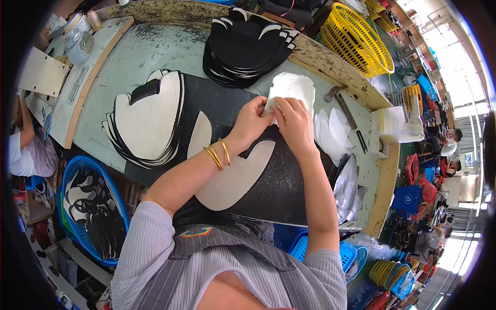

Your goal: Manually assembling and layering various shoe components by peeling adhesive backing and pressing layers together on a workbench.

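My left hand point(252, 123) and my right hand point(295, 123) meet at the near edge of a white, rumpled-topped slab or pile point(293, 87), whose kind I cannot make out. Fingers of both hands are pinched together, close to each other; a bit of white shows between them, but what they grip is hidden. Below my wrists, a cream shoe-upper-shaped piece point(222, 188) with a notch lies on a black board point(268, 196), partly covered by my left forearm. Left of it sits a stack of similar cream pieces with black edges point(147, 121).
Black cut pieces point(243, 49) are stacked at the table's far side. To the right lie white curved pieces point(333, 132), a hammer point(343, 106) and a black slim tool point(361, 142). Blue basket point(121, 201) holds pieces at left; a yellow basket point(356, 41) stands beyond the wooden rim.
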A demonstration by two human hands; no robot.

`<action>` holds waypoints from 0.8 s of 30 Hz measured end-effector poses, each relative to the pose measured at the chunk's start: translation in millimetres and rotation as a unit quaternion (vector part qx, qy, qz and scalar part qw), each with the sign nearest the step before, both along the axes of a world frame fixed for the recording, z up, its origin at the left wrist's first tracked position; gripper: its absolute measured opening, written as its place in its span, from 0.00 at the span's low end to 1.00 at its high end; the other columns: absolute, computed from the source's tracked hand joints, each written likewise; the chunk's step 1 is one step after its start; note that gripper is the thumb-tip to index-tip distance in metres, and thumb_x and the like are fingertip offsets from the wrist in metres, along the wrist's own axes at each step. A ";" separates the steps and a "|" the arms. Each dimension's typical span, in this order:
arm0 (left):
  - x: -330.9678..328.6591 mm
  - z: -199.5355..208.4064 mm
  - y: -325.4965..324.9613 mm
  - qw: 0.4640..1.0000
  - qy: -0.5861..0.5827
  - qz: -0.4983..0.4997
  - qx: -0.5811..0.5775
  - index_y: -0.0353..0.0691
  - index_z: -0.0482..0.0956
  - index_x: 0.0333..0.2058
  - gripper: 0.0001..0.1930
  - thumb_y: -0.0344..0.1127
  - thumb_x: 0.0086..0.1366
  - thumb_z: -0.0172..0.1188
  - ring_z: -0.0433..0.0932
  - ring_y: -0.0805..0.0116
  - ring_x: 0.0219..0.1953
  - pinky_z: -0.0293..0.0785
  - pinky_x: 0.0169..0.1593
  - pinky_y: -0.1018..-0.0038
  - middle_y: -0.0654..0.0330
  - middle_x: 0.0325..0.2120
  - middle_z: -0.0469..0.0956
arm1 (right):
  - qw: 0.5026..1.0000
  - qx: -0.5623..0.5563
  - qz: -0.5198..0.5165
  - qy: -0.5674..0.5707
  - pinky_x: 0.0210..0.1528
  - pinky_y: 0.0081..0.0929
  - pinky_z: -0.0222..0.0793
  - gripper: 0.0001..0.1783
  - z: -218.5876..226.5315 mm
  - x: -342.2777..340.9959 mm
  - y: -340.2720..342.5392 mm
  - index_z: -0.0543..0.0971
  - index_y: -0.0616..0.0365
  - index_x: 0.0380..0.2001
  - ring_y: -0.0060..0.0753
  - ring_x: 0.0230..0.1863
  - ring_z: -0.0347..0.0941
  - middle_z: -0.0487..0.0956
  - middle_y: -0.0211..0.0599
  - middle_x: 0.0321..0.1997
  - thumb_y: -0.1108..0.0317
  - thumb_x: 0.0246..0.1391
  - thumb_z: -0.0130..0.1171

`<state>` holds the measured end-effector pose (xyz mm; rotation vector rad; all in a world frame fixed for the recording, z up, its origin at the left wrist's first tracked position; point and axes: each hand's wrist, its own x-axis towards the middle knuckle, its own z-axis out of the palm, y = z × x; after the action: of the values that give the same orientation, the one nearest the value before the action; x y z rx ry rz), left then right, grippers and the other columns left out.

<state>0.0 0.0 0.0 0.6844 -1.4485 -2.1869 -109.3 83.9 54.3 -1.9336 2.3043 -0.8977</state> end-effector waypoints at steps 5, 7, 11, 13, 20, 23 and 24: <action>6.8 29.0 -2.0 0.997 -0.012 0.064 0.030 0.37 0.57 0.56 0.30 0.20 0.56 0.57 0.73 0.73 0.42 0.72 0.45 0.77 0.58 0.41 0.73 | 0.986 -0.103 -0.126 -0.036 0.47 0.32 0.69 0.14 -5.1 -22.8 0.0 0.77 0.62 0.40 0.40 0.45 0.75 0.78 0.44 0.41 0.65 0.54 0.60; 10.7 23.9 -5.0 0.997 -0.001 0.074 0.028 0.40 0.56 0.58 0.32 0.19 0.55 0.57 0.72 0.72 0.44 0.71 0.48 0.75 0.57 0.43 0.71 | 0.961 -0.074 -0.230 -0.133 0.48 0.32 0.68 0.17 -27.5 -54.5 9.5 0.76 0.61 0.44 0.39 0.46 0.75 0.78 0.45 0.43 0.61 0.55 0.59; 13.8 14.6 -12.3 1.000 0.020 0.000 0.004 0.47 0.60 0.57 0.32 0.18 0.55 0.56 0.69 0.71 0.48 0.69 0.52 0.74 0.58 0.46 0.68 | 0.900 -0.053 -0.289 -0.321 0.45 0.33 0.67 0.33 -54.8 -92.1 10.3 0.67 0.72 0.49 0.40 0.45 0.71 0.73 0.51 0.45 0.53 0.52 0.62; 14.9 15.6 -12.0 0.999 -0.016 -0.021 -0.041 0.46 0.66 0.54 0.27 0.20 0.55 0.58 0.68 0.74 0.44 0.68 0.50 0.76 0.61 0.44 0.69 | 0.863 -0.095 -0.282 -0.409 0.41 0.29 0.69 0.39 -46.7 -98.7 2.5 0.64 0.76 0.50 0.34 0.41 0.72 0.75 0.47 0.41 0.52 0.49 0.64; 18.3 26.8 -19.3 0.998 -0.017 0.027 -0.061 0.42 0.77 0.39 0.12 0.26 0.55 0.62 0.65 0.80 0.34 0.66 0.42 0.83 0.69 0.32 0.69 | 0.771 -0.054 -0.136 -0.620 0.45 0.29 0.73 0.21 -18.1 -89.4 1.3 0.75 0.66 0.45 0.33 0.42 0.77 0.79 0.41 0.44 0.64 0.52 0.63; 25.5 39.9 -22.1 0.997 -0.027 0.011 -0.070 0.42 0.75 0.41 0.14 0.25 0.55 0.62 0.66 0.80 0.35 0.65 0.44 0.82 0.69 0.33 0.70 | 0.740 -0.140 -0.105 -0.649 0.46 0.30 0.73 0.20 0.4 -74.9 7.8 0.75 0.66 0.46 0.33 0.42 0.77 0.79 0.41 0.44 0.66 0.52 0.62; 27.0 43.7 -22.5 0.996 -0.044 -0.009 -0.080 0.42 0.74 0.44 0.16 0.25 0.55 0.62 0.66 0.80 0.36 0.65 0.45 0.82 0.68 0.35 0.70 | 0.740 -0.144 -0.106 -0.649 0.46 0.30 0.73 0.20 4.8 -71.6 11.0 0.75 0.66 0.46 0.33 0.42 0.77 0.79 0.41 0.44 0.66 0.52 0.62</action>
<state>27.0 -22.5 43.7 0.7218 -1.6592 -2.0495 -180.9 94.9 59.0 -0.4978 1.4611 -1.8493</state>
